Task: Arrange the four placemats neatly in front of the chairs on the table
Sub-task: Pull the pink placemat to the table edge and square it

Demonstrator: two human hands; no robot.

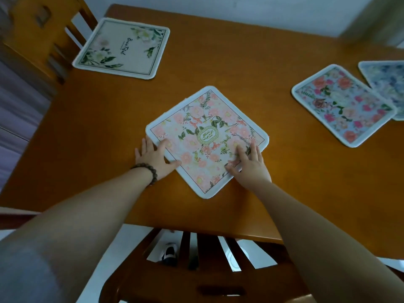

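While both my arms reach out over the wooden table [218, 62], the pink floral placemat [207, 138] lies turned cornerwise in front of me, one corner pointing back toward the near edge and the chair [196, 270] below it. My left hand [153, 159] lies flat and open at the mat's left edge — thumb and forefinger on the fabric, the other fingers spread on the bare wood just beside it. A bracelet of dark beads [146, 171] circles that wrist. My right hand [249, 161] is open too, resting on the mat's lower right edge with the forefinger stretched forward onto the printed flowers and the thumb pressed along the white border. Neither hand is closed around anything; both simply press down on the mat.

Off at the far left corner of the table sits the white placemat with green leaves [121, 48], lying flat close to the table edge in front of another chair [37, 29]. To the right, well apart from my hands, the blue placemat with red and pink roses [341, 106] lies at a slant, and its far corner overlaps a fourth, bluish placemat [387, 79] that runs out of view at the right edge. Through the slats of the near chair I can see a dark and white shoe [170, 254] on the pale floor.
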